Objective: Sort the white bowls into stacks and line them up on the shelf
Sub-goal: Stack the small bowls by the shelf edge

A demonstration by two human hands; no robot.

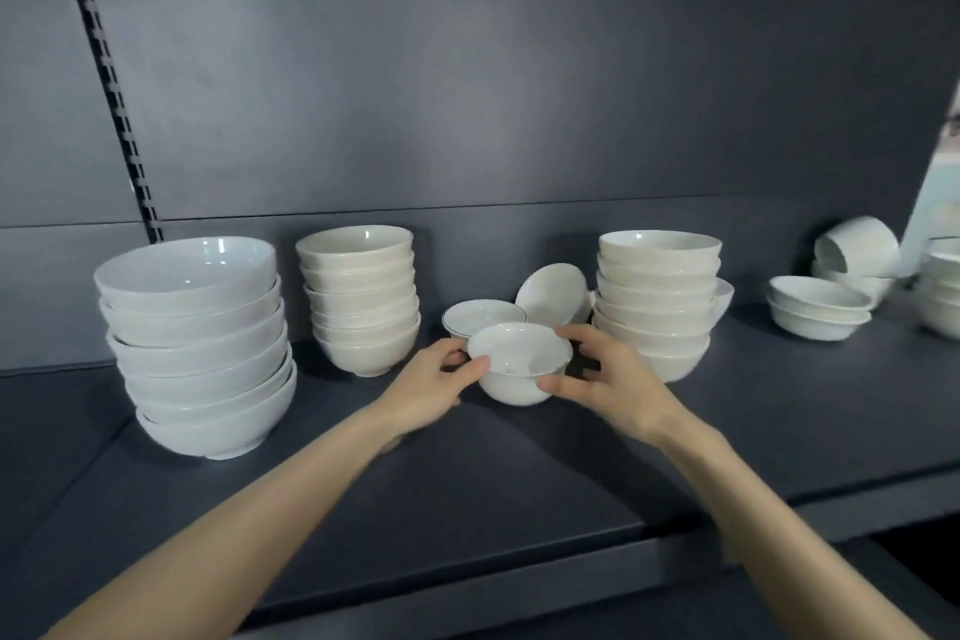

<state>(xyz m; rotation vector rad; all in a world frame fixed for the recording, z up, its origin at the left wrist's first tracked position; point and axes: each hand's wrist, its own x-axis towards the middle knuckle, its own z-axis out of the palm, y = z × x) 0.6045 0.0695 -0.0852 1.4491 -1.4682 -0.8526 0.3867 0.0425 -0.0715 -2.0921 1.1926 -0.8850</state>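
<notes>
A small white bowl (519, 364) sits at the middle of the dark shelf (467, 483), held from both sides. My left hand (434, 387) grips its left rim with thumb over the edge. My right hand (608, 379) curls round its right side. Behind it stands another small bowl with a thin dark rim line (483, 317), and a third small bowl (553, 291) leans tilted against a tall stack of cream bowls (657, 301). A second cream stack (361, 299) and a stack of large white bowls (197, 348) stand to the left.
At the far right lie two shallow stacked bowls (818, 307), a bowl tipped on its side (857, 244) atop another, and a further stack (943, 291) cut by the frame edge. The shelf's front edge (519, 572) runs below my forearms. A slotted upright (111, 83) rises at left.
</notes>
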